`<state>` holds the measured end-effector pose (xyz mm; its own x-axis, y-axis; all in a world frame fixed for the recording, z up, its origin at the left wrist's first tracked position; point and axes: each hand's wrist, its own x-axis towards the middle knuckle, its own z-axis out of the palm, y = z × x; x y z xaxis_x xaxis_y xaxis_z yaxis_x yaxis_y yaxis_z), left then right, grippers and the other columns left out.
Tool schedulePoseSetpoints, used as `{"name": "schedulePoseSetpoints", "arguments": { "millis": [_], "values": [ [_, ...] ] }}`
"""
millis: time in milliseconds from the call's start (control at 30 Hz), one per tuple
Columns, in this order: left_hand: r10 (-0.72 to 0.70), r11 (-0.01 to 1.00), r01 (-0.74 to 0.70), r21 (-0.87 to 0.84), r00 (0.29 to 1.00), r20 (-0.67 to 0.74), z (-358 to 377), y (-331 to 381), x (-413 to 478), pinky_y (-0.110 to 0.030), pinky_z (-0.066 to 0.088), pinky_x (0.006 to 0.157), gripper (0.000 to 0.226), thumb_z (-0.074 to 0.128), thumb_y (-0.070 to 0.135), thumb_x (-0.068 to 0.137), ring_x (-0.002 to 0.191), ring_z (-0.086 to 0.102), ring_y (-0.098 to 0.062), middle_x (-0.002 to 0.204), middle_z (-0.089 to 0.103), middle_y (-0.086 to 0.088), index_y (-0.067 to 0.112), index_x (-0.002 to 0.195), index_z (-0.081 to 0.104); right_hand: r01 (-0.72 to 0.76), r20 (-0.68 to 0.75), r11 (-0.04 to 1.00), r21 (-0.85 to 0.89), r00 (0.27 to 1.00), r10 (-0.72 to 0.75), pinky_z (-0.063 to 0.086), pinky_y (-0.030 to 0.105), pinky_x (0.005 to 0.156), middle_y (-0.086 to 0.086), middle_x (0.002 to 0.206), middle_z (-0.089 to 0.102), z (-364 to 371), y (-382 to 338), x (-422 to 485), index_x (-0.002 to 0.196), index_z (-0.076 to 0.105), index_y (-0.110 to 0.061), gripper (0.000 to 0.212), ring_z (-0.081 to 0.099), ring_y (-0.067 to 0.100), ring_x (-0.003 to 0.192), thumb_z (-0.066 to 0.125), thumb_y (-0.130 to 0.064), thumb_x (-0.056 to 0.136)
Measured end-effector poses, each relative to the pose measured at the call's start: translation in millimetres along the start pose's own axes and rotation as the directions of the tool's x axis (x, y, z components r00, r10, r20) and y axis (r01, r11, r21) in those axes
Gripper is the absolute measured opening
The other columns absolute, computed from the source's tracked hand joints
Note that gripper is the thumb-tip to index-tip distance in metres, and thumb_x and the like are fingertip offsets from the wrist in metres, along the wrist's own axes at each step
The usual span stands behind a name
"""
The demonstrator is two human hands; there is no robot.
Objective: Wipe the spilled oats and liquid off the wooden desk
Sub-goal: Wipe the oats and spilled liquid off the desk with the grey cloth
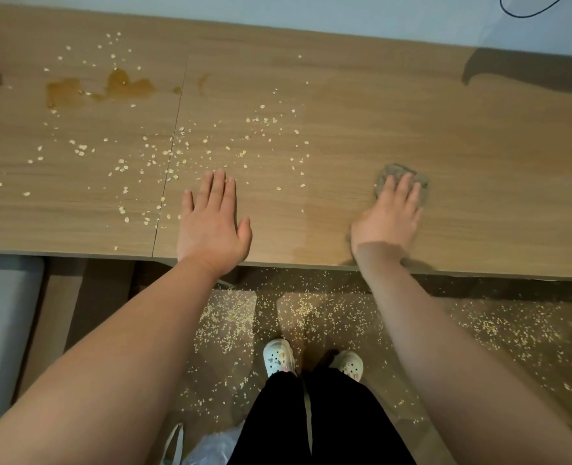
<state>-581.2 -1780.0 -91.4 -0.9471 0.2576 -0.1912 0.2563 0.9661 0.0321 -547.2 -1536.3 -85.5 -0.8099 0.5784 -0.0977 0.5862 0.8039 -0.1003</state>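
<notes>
Wooden surface (412,129), oats (177,152) scattered left-centre, brown liquid (110,87) far left. Right hand (387,216) flat, fingers straight, pressing grey cloth (400,176). Left hand (211,223) flat, fingers straight, beside oats.

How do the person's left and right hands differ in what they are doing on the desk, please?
The left hand lies flat on bare wood; the right hand presses a grey cloth. The left hand borders the scattered oats; the right hand is on an oat-free stretch. Both are palm-down on the desk.
</notes>
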Motion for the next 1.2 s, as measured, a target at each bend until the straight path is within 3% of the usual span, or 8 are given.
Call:
{"name": "schedulePoseSetpoints", "arguments": {
  "millis": [100,167,233,467,567,700,867,1200],
  "values": [
    [0.000,1.000,0.000,0.004,1.000,-0.001,0,0,0,-0.047,-0.002,0.122,0.070,0.021,0.045,0.098,0.151,-0.010,-0.022,0.164,-0.005,-0.007,0.011,0.156,0.002,0.265,-0.031,0.964,0.007,0.964,-0.265,0.004,0.047,0.123,0.007,0.163,-0.009,12,-37,-16,0.156,0.003,-0.017,0.074,-0.007,0.027,0.150,0.040,-0.007,0.094],
    [-0.003,1.000,0.003,-0.007,1.000,0.002,0,0,0,-0.047,-0.001,0.122,0.070,0.021,0.046,0.098,0.151,-0.010,-0.023,0.164,-0.005,-0.007,0.012,0.156,0.003,0.469,0.074,0.883,-0.018,0.881,-0.466,-0.005,0.045,0.122,0.001,0.158,-0.020,14,-43,-25,0.155,-0.003,-0.020,0.075,-0.017,0.022,0.148,0.041,-0.011,0.095],
    [-0.003,1.000,0.003,-0.007,1.000,0.008,-1,-1,1,-0.047,-0.001,0.122,0.070,0.020,0.046,0.098,0.151,-0.010,-0.022,0.164,-0.006,-0.007,0.012,0.156,0.002,0.541,0.155,0.841,-0.001,0.831,-0.535,-0.011,0.041,0.120,-0.005,0.155,-0.023,10,-32,-17,0.154,-0.006,-0.024,0.078,-0.022,0.015,0.144,0.043,-0.011,0.094],
    [-0.006,0.999,0.008,-0.033,0.999,0.032,-2,-2,2,-0.045,-0.003,0.122,0.071,0.020,0.048,0.098,0.150,-0.013,-0.021,0.164,-0.010,-0.005,0.014,0.156,-0.003,0.178,-0.064,0.972,0.155,0.983,-0.170,0.008,0.046,0.123,0.008,0.164,0.002,0,-30,44,0.156,0.007,-0.011,0.072,0.000,0.024,0.151,0.038,0.002,0.093],
    [-0.014,0.999,0.016,-0.047,0.999,0.042,-4,-2,1,-0.045,-0.004,0.121,0.071,0.023,0.047,0.098,0.150,-0.013,-0.019,0.164,-0.010,-0.004,0.014,0.157,-0.001,0.295,-0.057,0.947,0.129,0.955,-0.290,0.004,0.044,0.123,0.008,0.164,0.002,6,-52,35,0.156,0.010,-0.012,0.071,-0.001,0.025,0.151,0.036,0.003,0.091],
    [-0.107,0.988,0.112,-0.102,0.993,0.053,-13,11,5,-0.051,-0.005,0.120,0.069,0.029,0.046,0.099,0.151,-0.006,-0.018,0.165,-0.001,-0.003,0.013,0.156,0.009,0.617,0.072,0.783,0.071,0.780,-0.621,-0.004,0.041,0.122,-0.001,0.161,-0.006,8,-25,29,0.154,0.009,-0.018,0.063,-0.011,0.015,0.148,0.032,-0.008,0.096],
    [-0.306,0.937,0.313,-0.157,0.950,0.065,-17,47,18,-0.051,-0.005,0.121,0.071,0.022,0.046,0.100,0.151,-0.008,-0.025,0.164,-0.002,-0.009,0.007,0.156,0.002,0.525,-0.031,0.846,0.089,0.851,-0.525,0.003,0.042,0.123,0.006,0.164,0.008,3,-13,94,0.155,0.019,-0.012,0.060,0.002,0.022,0.151,0.035,-0.006,0.098],
    [-0.354,0.926,0.353,-0.136,0.935,0.021,-8,50,22,-0.043,-0.005,0.122,0.074,0.021,0.048,0.097,0.150,-0.012,-0.022,0.164,-0.007,-0.008,0.009,0.157,0.001,0.538,-0.046,0.841,0.056,0.843,-0.537,0.013,0.042,0.122,0.011,0.163,0.014,-2,-82,230,0.153,0.023,-0.007,0.058,0.010,0.027,0.150,0.036,-0.006,0.097]
  ]
}}
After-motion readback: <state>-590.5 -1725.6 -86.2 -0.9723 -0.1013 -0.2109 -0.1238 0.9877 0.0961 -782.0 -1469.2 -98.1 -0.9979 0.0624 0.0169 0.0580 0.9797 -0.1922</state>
